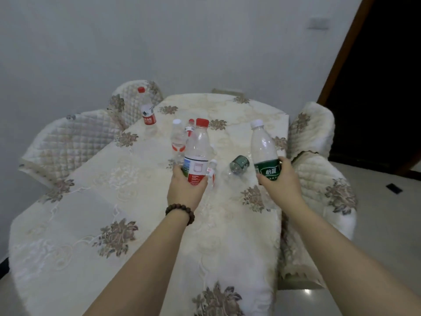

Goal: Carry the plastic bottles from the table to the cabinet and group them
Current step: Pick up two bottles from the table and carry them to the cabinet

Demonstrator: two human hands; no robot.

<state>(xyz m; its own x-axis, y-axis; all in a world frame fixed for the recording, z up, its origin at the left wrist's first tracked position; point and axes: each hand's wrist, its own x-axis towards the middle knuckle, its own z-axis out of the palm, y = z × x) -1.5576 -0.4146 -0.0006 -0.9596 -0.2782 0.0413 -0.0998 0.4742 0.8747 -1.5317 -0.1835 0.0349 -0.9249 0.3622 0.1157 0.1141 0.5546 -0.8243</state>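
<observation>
Left hand: we grip the red-capped bottle upright by its red-and-white label, print unreadable.
Right hand: we grip the green-labelled bottle, reading "怡寶".
Between hands: a bottle lying down on the counter.

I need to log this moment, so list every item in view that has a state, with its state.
Left hand: holds the red-capped bottle, upright, capped.
Right hand: holds the green-label bottle, tilted, white cap on.
Far red-label bottle: standing on the table, capped.
Green-tinted bottle: lying on its side.
White-capped clear bottle: standing, capped.
</observation>
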